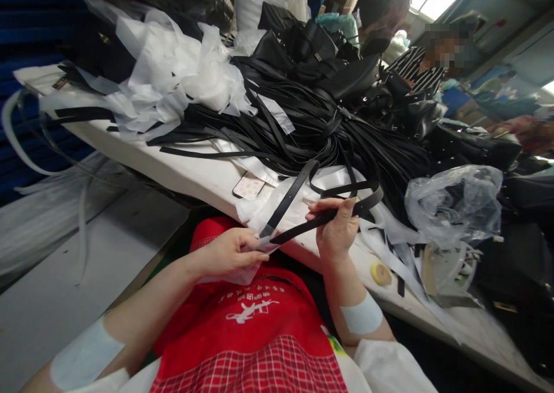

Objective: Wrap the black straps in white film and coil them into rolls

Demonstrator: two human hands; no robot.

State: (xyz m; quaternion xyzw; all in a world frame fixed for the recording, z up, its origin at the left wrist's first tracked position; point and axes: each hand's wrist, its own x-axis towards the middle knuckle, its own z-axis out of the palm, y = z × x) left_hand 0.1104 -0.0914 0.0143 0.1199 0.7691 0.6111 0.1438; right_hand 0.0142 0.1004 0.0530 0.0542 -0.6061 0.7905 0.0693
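My left hand (234, 251) pinches a thin white wrapping sheet (246, 273) around the ends of a black strap (298, 227). Two lengths of that strap run out of the sheet, one up towards the pile and one across to the right. Between thumb and fingers, my right hand (340, 231) grips the strap further along, where it curls into a loop. Just beyond both hands, a large bundle of black straps (298, 110) lies tied on the white table (190, 171). Crumpled white sheets (173, 70) rest on its left side.
Black bags (333, 70) are heaped behind the straps. To the right lie a see-through plastic bag (454, 202) and a yellow tape roll (381, 274). A phone-like patterned case (249, 186) sits near the table edge. Another person in a striped top (415, 64) is further back.
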